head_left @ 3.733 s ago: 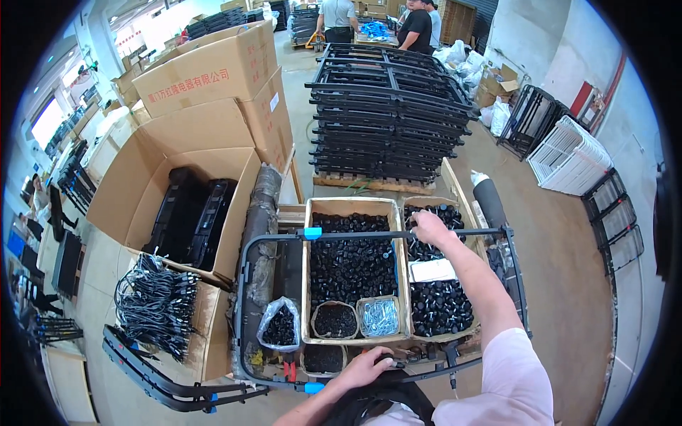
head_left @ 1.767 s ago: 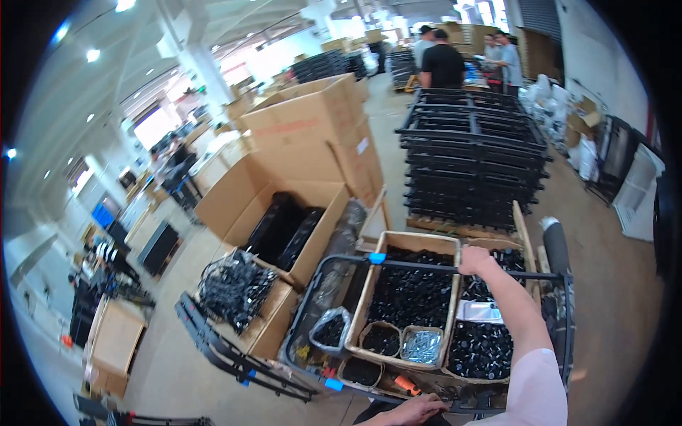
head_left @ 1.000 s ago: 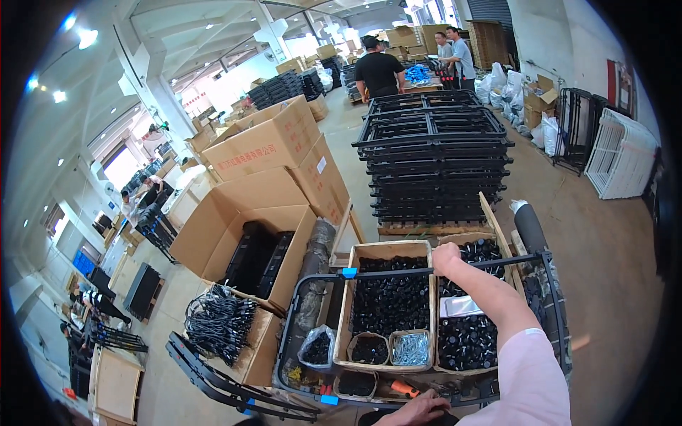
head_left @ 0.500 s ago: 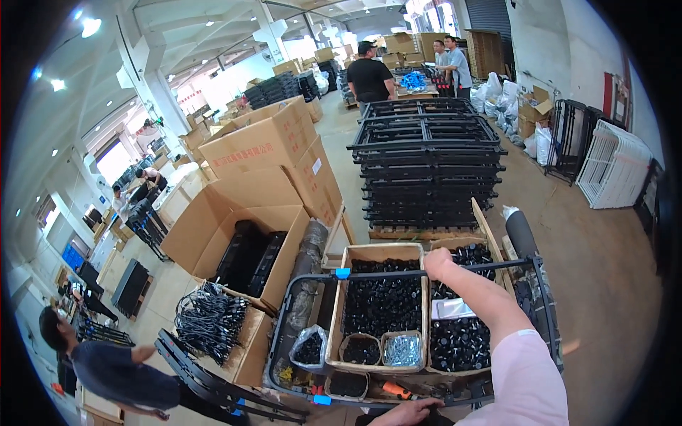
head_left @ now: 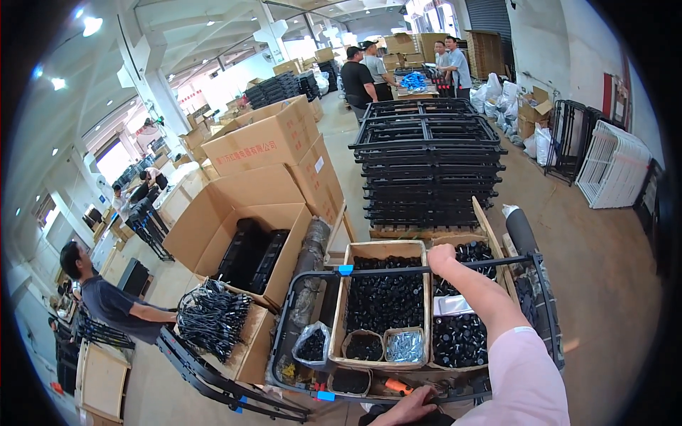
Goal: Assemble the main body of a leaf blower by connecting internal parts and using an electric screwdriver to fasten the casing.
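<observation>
A large black metal tube frame with rounded corners and blue pieces on it lies across the parts boxes before me. My right hand is closed in a fist round its far bar. At the lower edge, my left hand bends round the near bar, though part of its grip is hidden. Just beside it lies an orange-handled tool. Under the frame, a wooden box holds black round parts, plus a small tray of silvery screws. More black knobs fill the right box, with a pale flat piece on top.
Left of the frame stand a bundle of black cables, an open carton with black parts, and curved black frames. Ahead is a tall stack of black frames. A person stands at left; several others are farther off.
My left hand has shifted slightly up, while my right stays on the far bar. The person at left has moved farther off and reaches toward the curved frames. Another person shows at the far table.
</observation>
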Tool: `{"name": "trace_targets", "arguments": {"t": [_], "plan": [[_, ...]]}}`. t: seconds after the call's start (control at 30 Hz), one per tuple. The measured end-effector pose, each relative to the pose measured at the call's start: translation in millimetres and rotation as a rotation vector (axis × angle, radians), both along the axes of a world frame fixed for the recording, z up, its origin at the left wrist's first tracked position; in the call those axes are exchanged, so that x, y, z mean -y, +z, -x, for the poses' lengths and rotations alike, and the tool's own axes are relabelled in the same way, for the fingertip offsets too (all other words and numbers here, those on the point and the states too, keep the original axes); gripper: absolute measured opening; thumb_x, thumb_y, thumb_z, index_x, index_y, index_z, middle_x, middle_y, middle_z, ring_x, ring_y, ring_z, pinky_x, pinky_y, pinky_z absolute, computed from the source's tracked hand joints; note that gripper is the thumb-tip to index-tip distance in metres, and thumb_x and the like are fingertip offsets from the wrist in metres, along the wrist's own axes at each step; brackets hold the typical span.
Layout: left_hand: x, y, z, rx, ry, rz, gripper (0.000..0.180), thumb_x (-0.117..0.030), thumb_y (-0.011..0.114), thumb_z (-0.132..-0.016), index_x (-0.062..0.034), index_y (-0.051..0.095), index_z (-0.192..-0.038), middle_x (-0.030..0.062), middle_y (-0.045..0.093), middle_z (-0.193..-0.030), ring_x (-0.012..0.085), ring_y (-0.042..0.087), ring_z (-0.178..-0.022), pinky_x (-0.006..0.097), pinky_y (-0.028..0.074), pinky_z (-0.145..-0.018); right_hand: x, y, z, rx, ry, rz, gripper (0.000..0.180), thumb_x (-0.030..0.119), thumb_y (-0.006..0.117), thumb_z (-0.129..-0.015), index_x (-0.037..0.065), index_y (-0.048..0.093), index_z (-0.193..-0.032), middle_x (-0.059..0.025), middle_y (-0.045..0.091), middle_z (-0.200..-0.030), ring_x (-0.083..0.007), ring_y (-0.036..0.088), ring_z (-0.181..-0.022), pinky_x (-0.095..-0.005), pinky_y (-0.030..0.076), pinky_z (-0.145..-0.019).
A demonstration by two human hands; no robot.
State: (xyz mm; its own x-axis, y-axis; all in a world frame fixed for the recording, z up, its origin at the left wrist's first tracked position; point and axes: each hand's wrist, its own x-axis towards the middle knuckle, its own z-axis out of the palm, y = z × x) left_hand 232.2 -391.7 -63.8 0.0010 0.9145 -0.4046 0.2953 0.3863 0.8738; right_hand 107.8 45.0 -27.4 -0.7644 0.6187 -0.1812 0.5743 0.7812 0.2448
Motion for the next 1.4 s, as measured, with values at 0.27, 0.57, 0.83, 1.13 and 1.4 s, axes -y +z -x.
{"name": "trace_targets", "arguments": {"t": [0.27,0.57,0.83,1.13,1.4], "plan": [[1,3,-2,0.117,-0.118,0.124,0.038,-0.014,0.046,-0.107,-0.0173,0.058,-0.144,0.0109,0.065,-0.097,0.0201,0.064,-0.091,0.033,0.053,-0.086,0,-21,0,-0.027,0.016,-0.015,0.025,0.022,0.068,-0.090,0.015,0.082,-0.109,-0.0047,0.080,-0.111,-0.0240,0.077,-0.102,-0.0416,0.061,-0.077],[-12,28,-11,-0.076,-0.133,0.119,0.042,-0.045,0.054,-0.108,-0.0204,0.063,-0.140,0.0127,0.072,-0.126,0.0336,0.068,-0.119,0.042,0.053,-0.101,7,-7,0,0.053,-0.087,0.058,0.024,0.022,0.066,-0.091,0.015,0.082,-0.108,-0.0060,0.079,-0.114,-0.0256,0.077,-0.105,-0.0408,0.061,-0.085],[-7,25,-12,-0.131,-0.001,0.057,0.066,-0.041,0.070,-0.099,-0.0142,0.042,-0.153,0.0226,0.070,-0.106,0.0368,0.070,-0.100,0.045,0.054,-0.091,6,-16,-6,-0.075,0.040,0.045,0.023,0.024,0.067,-0.091,0.015,0.082,-0.105,-0.0072,0.080,-0.110,-0.0249,0.077,-0.103,-0.0398,0.061,-0.083],[6,-15,-5,-0.165,-0.037,-0.052,0.046,-0.023,0.066,-0.099,-0.0166,0.057,-0.144,0.0134,0.066,-0.103,0.0248,0.065,-0.098,0.037,0.053,-0.090,2,-10,7,0.124,-0.088,0.095,0.026,0.023,0.065,-0.093,0.014,0.081,-0.111,-0.0076,0.079,-0.114,-0.0249,0.076,-0.107,-0.0399,0.061,-0.080],[-1,-11,-3,0.050,-0.174,0.144,0.050,-0.015,0.049,-0.103,-0.0242,0.053,-0.152,0.0074,0.065,-0.093,0.0182,0.065,-0.086,0.035,0.054,-0.086,12,-12,27,-0.046,-0.010,0.047,0.025,0.022,0.065,-0.093,0.014,0.082,-0.109,-0.0065,0.080,-0.111,-0.0255,0.077,-0.104,-0.0418,0.061,-0.086]]}}
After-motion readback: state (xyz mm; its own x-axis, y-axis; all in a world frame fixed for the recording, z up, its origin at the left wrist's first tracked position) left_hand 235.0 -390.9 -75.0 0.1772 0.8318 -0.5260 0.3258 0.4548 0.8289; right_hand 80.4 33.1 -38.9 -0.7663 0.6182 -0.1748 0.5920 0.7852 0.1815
